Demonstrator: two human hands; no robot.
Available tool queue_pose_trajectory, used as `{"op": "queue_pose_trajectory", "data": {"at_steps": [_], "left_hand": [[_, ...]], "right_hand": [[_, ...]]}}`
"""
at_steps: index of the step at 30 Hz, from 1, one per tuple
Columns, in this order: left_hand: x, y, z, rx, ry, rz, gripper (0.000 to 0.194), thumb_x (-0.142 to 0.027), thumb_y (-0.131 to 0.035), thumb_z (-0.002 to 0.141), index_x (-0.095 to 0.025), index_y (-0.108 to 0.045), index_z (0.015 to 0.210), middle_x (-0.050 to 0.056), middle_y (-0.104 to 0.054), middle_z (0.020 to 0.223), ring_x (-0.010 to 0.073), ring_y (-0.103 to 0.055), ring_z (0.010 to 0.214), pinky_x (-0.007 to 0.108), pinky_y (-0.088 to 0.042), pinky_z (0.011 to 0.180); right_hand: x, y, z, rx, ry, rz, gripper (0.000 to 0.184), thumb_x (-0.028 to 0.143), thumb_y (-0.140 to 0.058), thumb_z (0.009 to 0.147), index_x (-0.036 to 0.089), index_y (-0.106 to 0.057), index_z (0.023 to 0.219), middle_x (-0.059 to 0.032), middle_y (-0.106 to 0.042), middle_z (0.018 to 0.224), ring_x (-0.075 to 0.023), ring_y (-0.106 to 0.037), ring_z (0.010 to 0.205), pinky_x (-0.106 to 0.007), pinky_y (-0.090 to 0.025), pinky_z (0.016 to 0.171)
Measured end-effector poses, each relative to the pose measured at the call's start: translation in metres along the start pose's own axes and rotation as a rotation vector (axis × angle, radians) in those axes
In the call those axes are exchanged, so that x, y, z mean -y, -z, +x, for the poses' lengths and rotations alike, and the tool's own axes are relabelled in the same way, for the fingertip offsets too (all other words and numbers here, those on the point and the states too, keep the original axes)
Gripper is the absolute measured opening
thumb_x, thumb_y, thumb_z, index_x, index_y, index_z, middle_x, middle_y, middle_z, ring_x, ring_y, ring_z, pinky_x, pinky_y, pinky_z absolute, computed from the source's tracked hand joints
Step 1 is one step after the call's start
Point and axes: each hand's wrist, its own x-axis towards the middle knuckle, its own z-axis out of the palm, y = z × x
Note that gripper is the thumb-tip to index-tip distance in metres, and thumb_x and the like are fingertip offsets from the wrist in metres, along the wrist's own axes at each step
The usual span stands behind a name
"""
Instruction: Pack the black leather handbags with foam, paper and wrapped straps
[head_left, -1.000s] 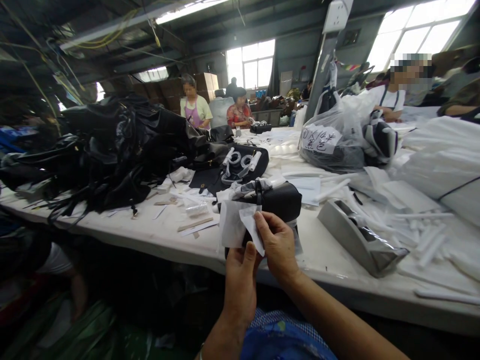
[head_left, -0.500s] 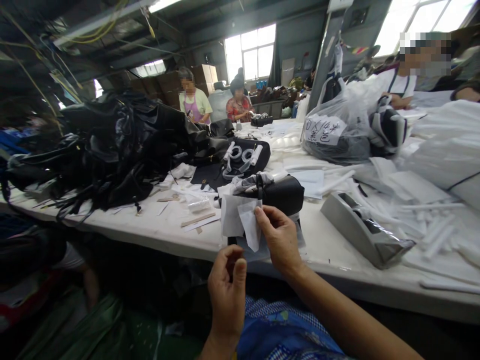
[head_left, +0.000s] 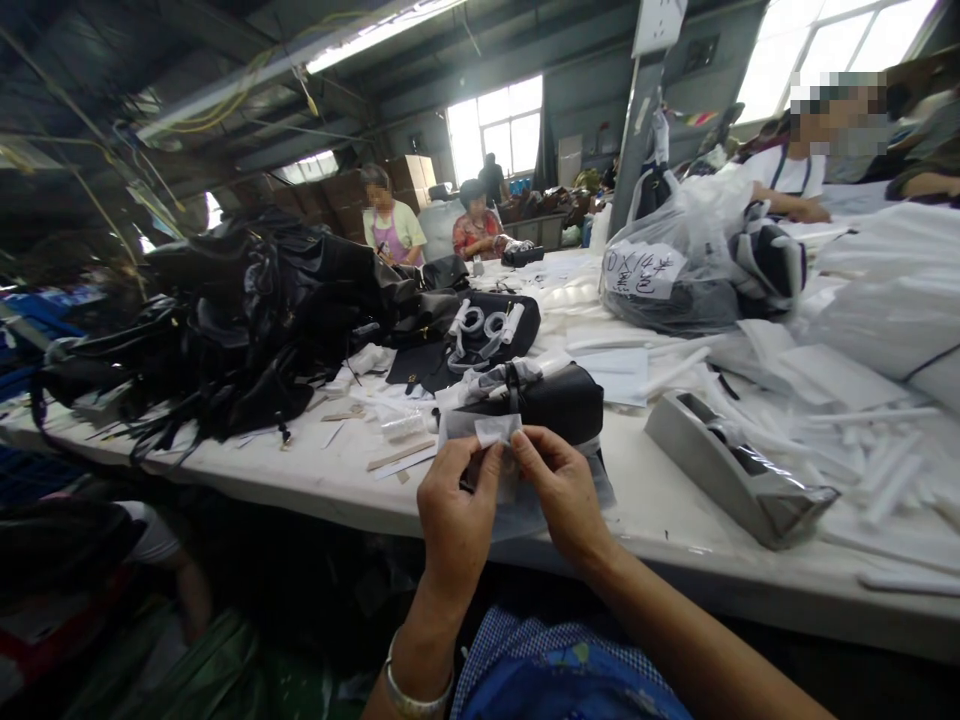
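Observation:
Both of my hands are raised at the near edge of the white table [head_left: 315,480], pinching one small white paper slip [head_left: 495,431] between them. My left hand [head_left: 454,515] grips its left end with thumb and forefinger. My right hand [head_left: 559,490] grips its right end the same way. Just behind the slip sits a small black handbag [head_left: 559,400] with white wrapping at its top. A clear plastic sheet [head_left: 525,510] lies under my hands.
A large heap of black bags [head_left: 247,310] fills the table's left. A grey tape dispenser [head_left: 731,465] lies to the right, near white foam strips [head_left: 862,460]. A clear plastic sack with a handwritten label [head_left: 645,270] stands behind. Other people work at the far end and right.
My left hand dropped away from the paper, then came back up and took hold of the slip again. The slip now sits level between both hands; the view shifted slightly.

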Motion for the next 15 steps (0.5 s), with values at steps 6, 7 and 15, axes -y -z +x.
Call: {"op": "queue_pose_trajectory", "data": {"at_steps": [6,7,15], "left_hand": [[0.002,0.002,0.007,0.026,0.029,0.0,0.011,-0.033,-0.067,0.089,-0.022,-0.071,0.091,0.002,-0.07,0.084,0.0174,-0.063,0.077,0.026,-0.047,0.074],[0.004,0.002,0.004,-0.008,0.035,-0.007,0.011,-0.033,-0.067,0.088,-0.023,-0.07,0.092,0.002,-0.069,0.086,0.0173,-0.062,0.079,0.025,-0.046,0.074],[0.02,0.005,-0.057,-0.245,0.316,-0.423,0.025,-0.039,-0.069,0.087,-0.023,-0.06,0.104,0.001,-0.061,0.095,0.0142,-0.059,0.087,0.021,-0.047,0.078]], "right_hand": [[0.001,0.004,0.007,0.108,-0.018,-0.002,0.031,0.046,-0.071,0.082,0.019,-0.075,0.097,-0.0038,-0.073,0.087,-0.019,-0.065,0.081,-0.028,-0.05,0.073],[0.002,0.005,0.007,0.109,-0.036,0.002,0.032,0.047,-0.071,0.082,0.019,-0.075,0.096,-0.0039,-0.073,0.086,-0.0189,-0.065,0.08,-0.028,-0.05,0.072],[-0.005,-0.003,0.001,-0.054,-0.04,0.02,0.029,0.047,-0.071,0.082,0.019,-0.073,0.09,-0.0009,-0.069,0.079,-0.0145,-0.057,0.07,-0.025,-0.044,0.064]]}}
